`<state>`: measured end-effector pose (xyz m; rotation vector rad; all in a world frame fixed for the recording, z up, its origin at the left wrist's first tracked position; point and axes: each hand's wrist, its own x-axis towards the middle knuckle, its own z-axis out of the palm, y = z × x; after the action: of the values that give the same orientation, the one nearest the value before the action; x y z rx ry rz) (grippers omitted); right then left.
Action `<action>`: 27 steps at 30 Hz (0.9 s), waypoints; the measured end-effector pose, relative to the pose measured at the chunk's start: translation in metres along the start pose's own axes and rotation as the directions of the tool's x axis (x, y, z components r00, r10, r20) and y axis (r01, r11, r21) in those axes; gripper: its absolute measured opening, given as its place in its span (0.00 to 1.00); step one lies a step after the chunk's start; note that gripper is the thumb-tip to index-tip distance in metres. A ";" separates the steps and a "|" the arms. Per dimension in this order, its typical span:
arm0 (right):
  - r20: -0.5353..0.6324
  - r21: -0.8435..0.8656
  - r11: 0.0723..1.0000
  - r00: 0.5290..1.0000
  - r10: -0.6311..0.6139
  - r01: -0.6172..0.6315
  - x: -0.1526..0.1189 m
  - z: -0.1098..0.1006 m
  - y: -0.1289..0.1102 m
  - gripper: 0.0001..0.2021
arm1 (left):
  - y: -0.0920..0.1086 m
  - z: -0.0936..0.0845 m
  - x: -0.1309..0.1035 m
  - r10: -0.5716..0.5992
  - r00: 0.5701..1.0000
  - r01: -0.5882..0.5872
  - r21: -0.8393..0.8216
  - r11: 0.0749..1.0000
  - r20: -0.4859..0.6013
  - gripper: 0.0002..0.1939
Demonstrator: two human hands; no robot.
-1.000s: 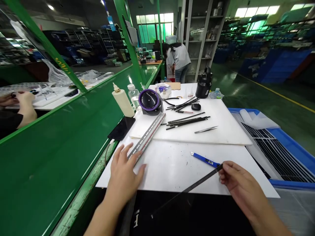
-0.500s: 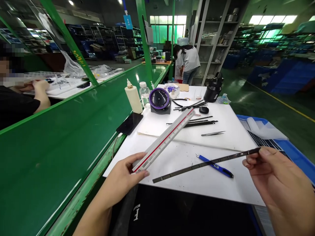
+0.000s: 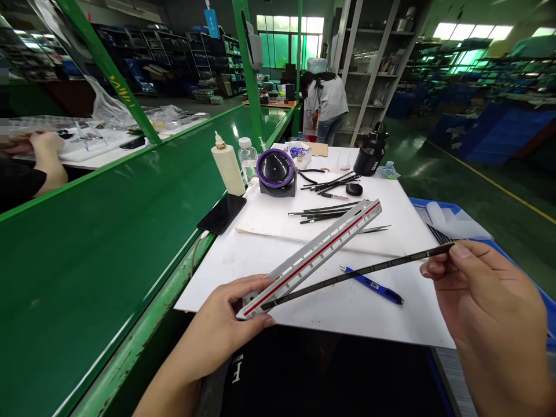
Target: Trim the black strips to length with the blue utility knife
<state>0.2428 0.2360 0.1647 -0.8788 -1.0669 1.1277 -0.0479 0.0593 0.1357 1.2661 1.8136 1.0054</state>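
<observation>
My left hand (image 3: 234, 318) is closed around the near end of a white triangular scale ruler (image 3: 324, 249) with a red line along it. The ruler slants up and away to the right over the table. Pinched in my right hand (image 3: 489, 301) is one end of a thin dark strip (image 3: 373, 269) with small marks along it. The strip's other end reaches the ruler beside my left thumb; I cannot tell whether they touch. Beneath the strip lies a blue pen-like tool (image 3: 376, 286) on the white table (image 3: 208, 289).
On a white foam sheet (image 3: 260, 223) lie several dark strips (image 3: 321, 213), tweezers (image 3: 377, 229) and a black mouse-like object (image 3: 354, 189). A purple-rimmed fan (image 3: 276, 169), phone (image 3: 222, 213), bottles (image 3: 228, 168) and a black flask (image 3: 371, 153) stand around. A green partition (image 3: 108, 231) borders the left; people are beyond.
The ruler has rolled and swung rightward, showing its graduated faces more. The strip's free end has come up against the ruler's near end in view. The camera view has shifted slightly.
</observation>
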 end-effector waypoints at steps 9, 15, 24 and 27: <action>0.003 -0.006 0.998 0.998 -0.056 0.056 0.000 0.009 0.000 0.04 | 0.002 0.002 0.000 0.023 1.000 -0.022 -0.089 0.996 0.004 0.21; 0.050 -0.106 0.993 0.998 -0.038 0.043 0.018 0.010 0.009 0.07 | -0.011 0.020 0.001 -0.037 0.999 0.034 -0.220 0.975 -0.009 0.22; -0.040 0.056 0.998 0.999 -0.011 0.013 -0.003 0.022 0.039 0.24 | -0.037 0.109 0.000 -0.216 0.976 0.177 -0.692 0.700 0.031 0.29; 0.240 0.049 0.952 0.929 0.281 -0.301 -0.059 0.036 0.054 0.28 | -0.027 0.131 0.000 -0.224 0.973 0.182 -0.790 0.585 0.058 0.30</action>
<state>0.1894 0.1909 0.1118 -0.8727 -1.0899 1.5441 0.0541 0.0799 0.0518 0.4538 1.2187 1.4790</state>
